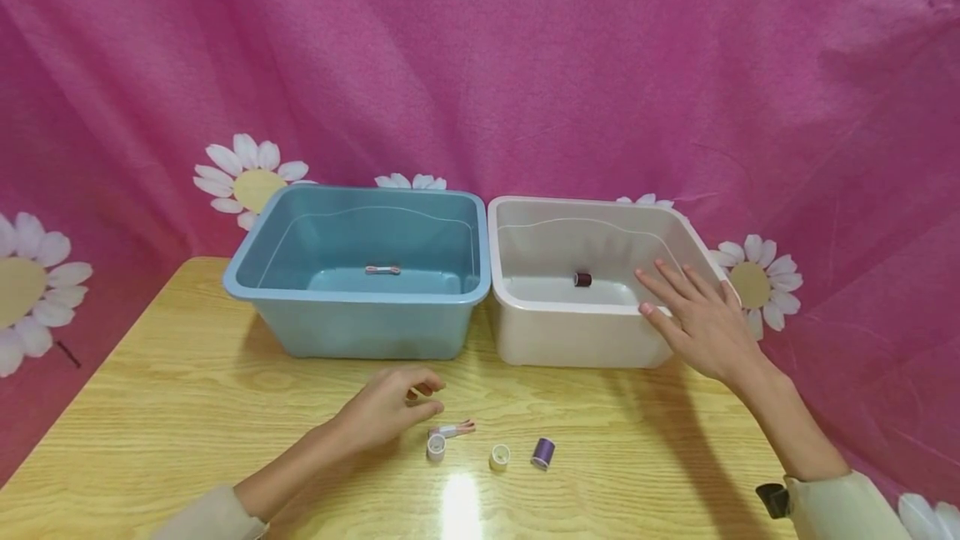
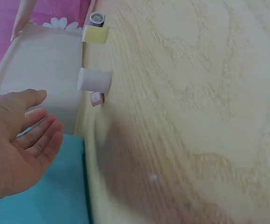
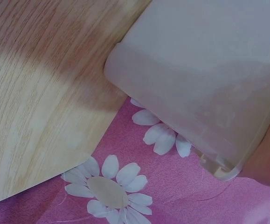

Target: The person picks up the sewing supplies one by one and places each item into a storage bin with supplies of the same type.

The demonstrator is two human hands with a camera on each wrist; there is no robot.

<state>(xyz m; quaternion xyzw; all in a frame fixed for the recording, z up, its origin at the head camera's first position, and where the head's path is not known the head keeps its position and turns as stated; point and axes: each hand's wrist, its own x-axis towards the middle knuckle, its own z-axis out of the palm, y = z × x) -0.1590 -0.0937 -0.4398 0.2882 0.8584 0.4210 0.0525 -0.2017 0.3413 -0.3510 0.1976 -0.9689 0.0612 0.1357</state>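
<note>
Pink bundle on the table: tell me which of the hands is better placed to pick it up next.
Left, I'd judge: the left hand is empty and close beside the pink bundle, while the right hand is farther off, at the white bin.

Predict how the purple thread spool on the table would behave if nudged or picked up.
The purple thread spool would probably roll if nudged across its length, since it lies on its rounded side. It is likely light, being much smaller than the left hand. It should keep its shape when pinched, as its body looks like a firm, smooth-sided cylinder.
</note>
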